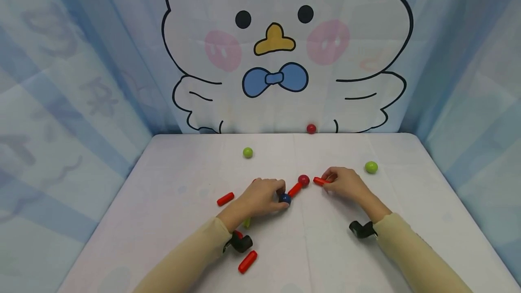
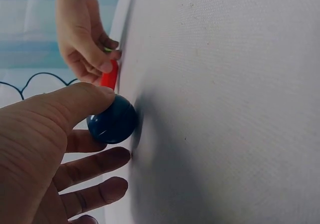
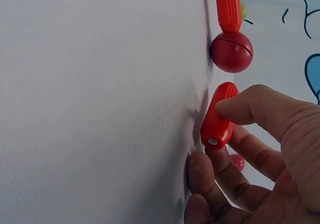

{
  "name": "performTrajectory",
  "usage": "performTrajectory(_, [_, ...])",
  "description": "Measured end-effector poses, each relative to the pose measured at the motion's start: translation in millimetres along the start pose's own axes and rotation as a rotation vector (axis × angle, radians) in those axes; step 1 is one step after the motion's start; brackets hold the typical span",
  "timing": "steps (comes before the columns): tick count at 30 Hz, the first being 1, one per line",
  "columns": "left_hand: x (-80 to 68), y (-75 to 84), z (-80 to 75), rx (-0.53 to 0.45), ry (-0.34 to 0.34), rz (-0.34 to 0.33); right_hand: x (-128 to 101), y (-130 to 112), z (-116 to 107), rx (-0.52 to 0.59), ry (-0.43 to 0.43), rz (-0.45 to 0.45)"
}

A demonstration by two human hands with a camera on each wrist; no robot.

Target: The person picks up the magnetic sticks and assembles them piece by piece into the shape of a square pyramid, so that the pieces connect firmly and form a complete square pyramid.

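Note:
My left hand (image 1: 262, 198) pinches a glossy blue ball (image 1: 285, 199) low over the white table, thumb on its near side in the left wrist view. From that ball a ribbed red rod (image 1: 295, 189) runs up and right to a dark red ball (image 1: 303, 180), joined in a line. To the right, my right hand (image 1: 346, 185) holds a second short red rod (image 3: 218, 119) between thumb and fingers. This rod shows a round silvery spot, like a magnet, at its near end. A small gap separates its other end from the dark red ball.
Green balls lie at the back left (image 1: 248, 152) and right (image 1: 371, 167); another red ball (image 1: 311, 129) sits at the far edge. Loose red rods lie left of my left hand (image 1: 225, 199) and nearer the front (image 1: 248, 262). A yellow-green piece (image 1: 247, 223) is partly hidden under my left wrist.

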State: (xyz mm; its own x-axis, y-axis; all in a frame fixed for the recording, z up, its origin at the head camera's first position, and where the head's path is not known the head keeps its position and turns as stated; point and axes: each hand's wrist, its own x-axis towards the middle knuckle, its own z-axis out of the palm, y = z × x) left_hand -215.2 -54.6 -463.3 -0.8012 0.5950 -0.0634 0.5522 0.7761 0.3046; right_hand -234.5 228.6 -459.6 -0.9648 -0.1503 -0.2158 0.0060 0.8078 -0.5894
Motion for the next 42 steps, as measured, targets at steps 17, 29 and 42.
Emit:
performTrajectory(17, [-3.3,6.4,-2.3,0.0,-0.027,0.052,4,-15,9,-0.032,-0.023,-0.05])
performTrajectory(29, [-1.2,16.5,1.0,0.095,-0.037,0.077,9,-27,14,-0.051,-0.007,-0.108])
performTrajectory(42, [2.4,18.4,-1.5,0.084,-0.047,0.061,11,-29,17,-0.049,-0.013,-0.121])
